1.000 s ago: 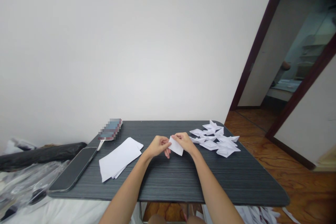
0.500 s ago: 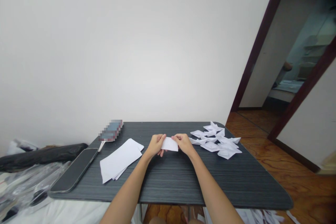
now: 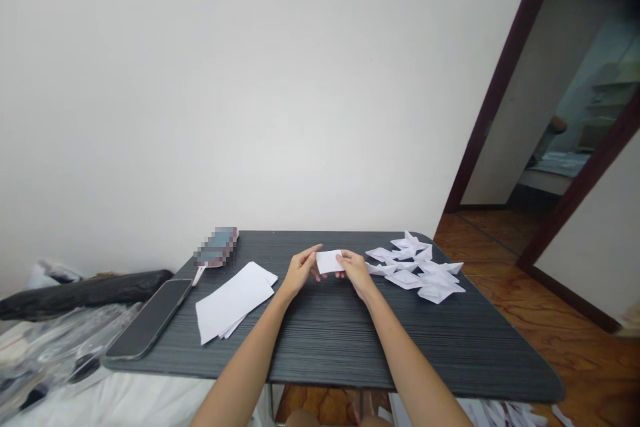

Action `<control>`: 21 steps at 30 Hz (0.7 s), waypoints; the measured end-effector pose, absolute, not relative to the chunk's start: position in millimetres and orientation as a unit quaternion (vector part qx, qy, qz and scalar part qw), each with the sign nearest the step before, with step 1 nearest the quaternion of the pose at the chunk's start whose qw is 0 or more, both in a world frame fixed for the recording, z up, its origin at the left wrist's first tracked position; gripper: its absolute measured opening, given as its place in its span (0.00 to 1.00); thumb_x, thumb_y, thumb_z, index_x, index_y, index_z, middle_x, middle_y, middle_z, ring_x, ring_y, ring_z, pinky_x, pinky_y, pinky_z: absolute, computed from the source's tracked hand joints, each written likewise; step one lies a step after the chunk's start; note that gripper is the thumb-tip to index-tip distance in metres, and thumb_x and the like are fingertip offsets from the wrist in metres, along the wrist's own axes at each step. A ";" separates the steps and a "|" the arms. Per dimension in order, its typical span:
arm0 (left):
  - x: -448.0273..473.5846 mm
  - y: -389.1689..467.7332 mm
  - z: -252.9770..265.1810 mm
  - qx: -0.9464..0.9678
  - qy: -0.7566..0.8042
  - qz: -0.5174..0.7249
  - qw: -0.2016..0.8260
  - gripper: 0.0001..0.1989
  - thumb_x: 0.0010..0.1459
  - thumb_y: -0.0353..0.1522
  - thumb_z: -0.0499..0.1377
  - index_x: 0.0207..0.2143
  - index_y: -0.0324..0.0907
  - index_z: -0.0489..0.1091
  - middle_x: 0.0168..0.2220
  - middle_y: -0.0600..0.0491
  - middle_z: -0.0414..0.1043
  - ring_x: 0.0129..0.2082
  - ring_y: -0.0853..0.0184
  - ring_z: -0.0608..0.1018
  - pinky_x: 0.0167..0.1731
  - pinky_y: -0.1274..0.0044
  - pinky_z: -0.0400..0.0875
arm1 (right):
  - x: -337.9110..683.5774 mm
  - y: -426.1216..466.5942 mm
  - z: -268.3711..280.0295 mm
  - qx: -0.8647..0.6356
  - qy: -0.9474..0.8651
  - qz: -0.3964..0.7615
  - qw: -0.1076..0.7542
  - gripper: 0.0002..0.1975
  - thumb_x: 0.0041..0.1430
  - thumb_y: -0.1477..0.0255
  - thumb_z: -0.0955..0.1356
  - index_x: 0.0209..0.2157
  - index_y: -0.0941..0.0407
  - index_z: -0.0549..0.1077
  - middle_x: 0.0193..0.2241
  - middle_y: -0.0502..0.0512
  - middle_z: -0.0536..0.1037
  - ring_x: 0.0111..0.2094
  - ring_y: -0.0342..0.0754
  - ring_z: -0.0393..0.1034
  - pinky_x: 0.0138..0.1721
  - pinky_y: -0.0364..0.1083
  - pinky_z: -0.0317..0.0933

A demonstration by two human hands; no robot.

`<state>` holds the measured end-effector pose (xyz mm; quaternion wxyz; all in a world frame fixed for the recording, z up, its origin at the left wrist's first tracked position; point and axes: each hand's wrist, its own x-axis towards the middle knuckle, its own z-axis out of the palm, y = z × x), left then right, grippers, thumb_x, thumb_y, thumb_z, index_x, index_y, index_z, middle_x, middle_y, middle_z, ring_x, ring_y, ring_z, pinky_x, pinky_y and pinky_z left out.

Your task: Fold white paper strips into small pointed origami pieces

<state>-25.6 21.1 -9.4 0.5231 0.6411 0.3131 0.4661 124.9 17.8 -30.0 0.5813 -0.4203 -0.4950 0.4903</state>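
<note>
A small folded piece of white paper [image 3: 329, 261] is held up over the middle of the table, between my two hands. My right hand [image 3: 354, 270] pinches its right end, thumb on the front and fingers behind. At the left end is my left hand [image 3: 300, 271], its index finger stretched along the top corner and other fingertips showing under the paper's lower left edge. To the left lies a short stack of white paper sheets [image 3: 235, 300]. Several folded white paper boats [image 3: 420, 267] are gathered on the right.
The dark table [image 3: 340, 347] stands against a white wall. A smartphone [image 3: 150, 320] lies at its left edge, with a blurred-out object [image 3: 217, 247] behind it. Left of the table are a long black wrapped roll [image 3: 85, 295] and plastic bags [image 3: 75, 340]. Paper strips [image 3: 500, 412] lie below.
The paper has been raised slightly and looks smaller in height. My left index finger has straightened above its corner, and my right thumb now lies across its front. The view has shifted a little.
</note>
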 end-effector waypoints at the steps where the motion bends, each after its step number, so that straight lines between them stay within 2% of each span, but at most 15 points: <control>1: -26.7 20.9 -8.3 0.647 0.297 0.455 0.535 0.25 0.51 0.39 0.51 0.48 0.32 0.58 0.25 0.49 0.70 0.21 0.68 0.73 0.17 0.79 0.67 | 127.2 18.5 -30.3 -0.424 -0.486 0.488 0.587 0.18 0.42 0.63 0.66 0.35 0.60 0.67 0.13 0.48 0.68 0.11 0.39 0.59 0.12 0.39 0.48; 4: -30.4 19.9 -5.5 0.675 0.272 0.415 0.545 0.24 0.48 0.36 0.55 0.47 0.33 0.60 0.30 0.47 0.69 0.25 0.67 0.73 0.20 0.79 0.68 | 133.3 19.6 -29.4 -0.416 -0.483 0.489 0.596 0.20 0.43 0.64 0.66 0.39 0.58 0.65 0.12 0.46 0.67 0.11 0.38 0.57 0.12 0.38 0.47; 10: -34.4 20.4 -5.3 0.709 0.259 0.383 0.533 0.19 0.42 0.35 0.60 0.38 0.35 0.68 0.40 0.45 0.65 0.30 0.68 0.71 0.23 0.79 0.69 | 137.2 20.4 -29.4 -0.395 -0.527 0.491 0.570 0.13 0.44 0.63 0.65 0.28 0.58 0.69 0.15 0.48 0.68 0.14 0.37 0.55 0.13 0.38 0.46; 16: -37.6 24.0 -8.3 0.714 0.313 0.386 0.493 0.17 0.44 0.37 0.58 0.34 0.34 0.71 0.34 0.46 0.70 0.20 0.73 0.70 0.24 0.78 0.67 | 137.6 21.1 -28.3 -0.412 -0.582 0.437 0.548 0.15 0.47 0.61 0.63 0.30 0.58 0.70 0.20 0.50 0.70 0.17 0.39 0.58 0.17 0.39 0.50; 21: -37.2 25.8 -9.4 0.712 0.357 0.439 0.415 0.17 0.47 0.39 0.54 0.28 0.33 0.72 0.24 0.49 0.72 0.20 0.71 0.71 0.24 0.79 0.65 | 134.6 14.9 -19.3 -0.406 -0.649 0.356 0.535 0.14 0.42 0.63 0.66 0.31 0.56 0.71 0.32 0.52 0.71 0.30 0.44 0.64 0.27 0.41 0.56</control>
